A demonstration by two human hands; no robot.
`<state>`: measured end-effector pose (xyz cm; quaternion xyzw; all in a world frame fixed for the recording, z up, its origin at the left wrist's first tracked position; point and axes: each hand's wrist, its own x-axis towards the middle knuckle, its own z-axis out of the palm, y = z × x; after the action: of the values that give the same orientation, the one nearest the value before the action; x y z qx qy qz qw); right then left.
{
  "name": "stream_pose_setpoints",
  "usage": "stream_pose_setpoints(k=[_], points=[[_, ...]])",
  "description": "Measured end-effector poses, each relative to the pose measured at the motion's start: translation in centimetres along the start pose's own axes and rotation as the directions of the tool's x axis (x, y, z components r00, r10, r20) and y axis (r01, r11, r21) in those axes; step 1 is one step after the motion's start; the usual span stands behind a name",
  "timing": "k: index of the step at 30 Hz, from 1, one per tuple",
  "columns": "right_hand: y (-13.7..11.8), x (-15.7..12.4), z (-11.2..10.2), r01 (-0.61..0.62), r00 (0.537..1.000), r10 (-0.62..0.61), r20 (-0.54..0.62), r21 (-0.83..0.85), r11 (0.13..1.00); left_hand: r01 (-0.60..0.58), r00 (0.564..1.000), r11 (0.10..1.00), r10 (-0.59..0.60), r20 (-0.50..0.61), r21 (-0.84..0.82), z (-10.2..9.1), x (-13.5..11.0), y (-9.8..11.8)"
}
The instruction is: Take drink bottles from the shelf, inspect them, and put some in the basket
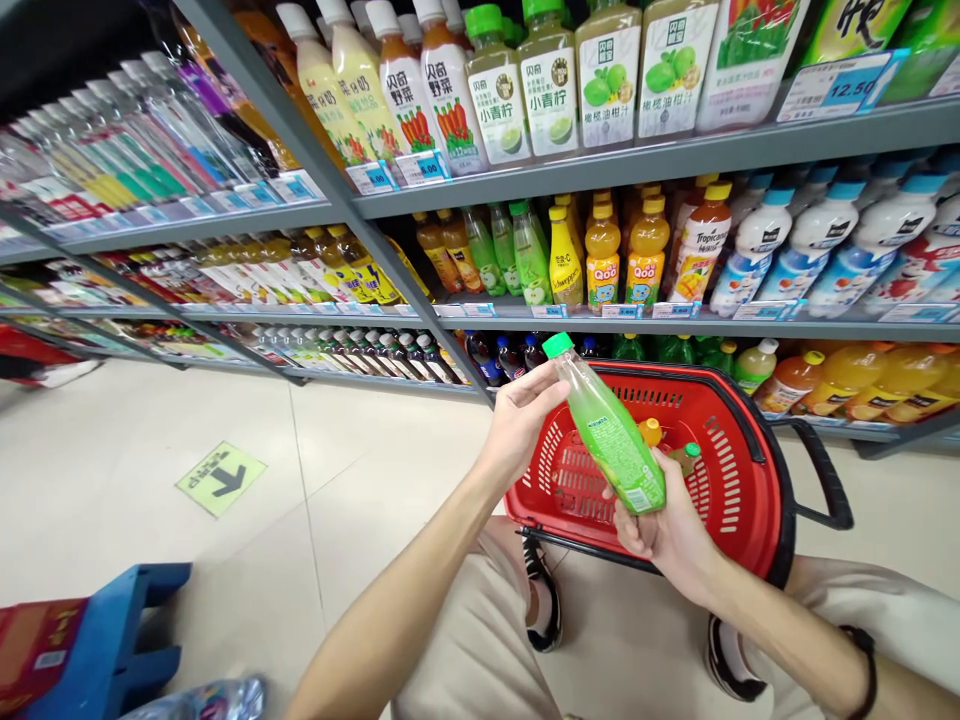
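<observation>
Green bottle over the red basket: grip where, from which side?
Likely mid-body on the green bottle, between the left hand near the neck and the right hand cupping the base. It leans cap up-left, so come from the camera-facing side, closing across its long axis; the red basket blocks the far side.

2 hands (517,420) (667,535), 1 green bottle (611,435), 1 red basket (739,490), 2 bottles (651,431) (686,456) inside it.

green bottle (611,440) in both hands (667,530)
</observation>
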<state>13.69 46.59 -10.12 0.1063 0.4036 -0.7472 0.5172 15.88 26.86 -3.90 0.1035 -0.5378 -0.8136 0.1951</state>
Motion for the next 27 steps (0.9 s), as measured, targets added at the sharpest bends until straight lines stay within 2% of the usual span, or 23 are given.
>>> stream_pose_setpoints(k=[4,10,13,19,22,27], points=[[-0.2,-0.2,0.2,-0.024,1.000,0.024,0.010,0.017,1.000,-0.015,0.999,1.000,0.016,-0.031,0.003,0.2,0.0,-0.1],[0.4,0.0,-0.5,-0.055,0.985,0.067,0.159,-0.074,0.996,-0.014,0.999,1.000,0.014,-0.041,-0.018,-0.4,0.4,0.2],[0.2,-0.4,-0.5,-0.048,0.963,0.086,0.256,-0.153,0.987,0.013,0.999,0.999,-0.014,-0.038,-0.032,-0.8,0.6,0.4],[-0.5,-1.3,-0.4,0.045,0.900,0.074,0.429,-0.260,0.965,0.074,0.996,0.996,-0.076,-0.046,-0.053,-1.0,0.7,0.2],[-0.7,-1.3,-0.4,0.031,0.896,0.099,0.433,-0.283,0.959,0.106,0.991,0.992,-0.111,-0.077,-0.066,-1.0,0.8,0.1],[-0.8,-1.2,-0.5,0.007,0.891,0.098,0.443,-0.231,0.973,0.126,0.986,0.990,-0.132,-0.097,-0.065,-1.0,0.9,-0.1]])
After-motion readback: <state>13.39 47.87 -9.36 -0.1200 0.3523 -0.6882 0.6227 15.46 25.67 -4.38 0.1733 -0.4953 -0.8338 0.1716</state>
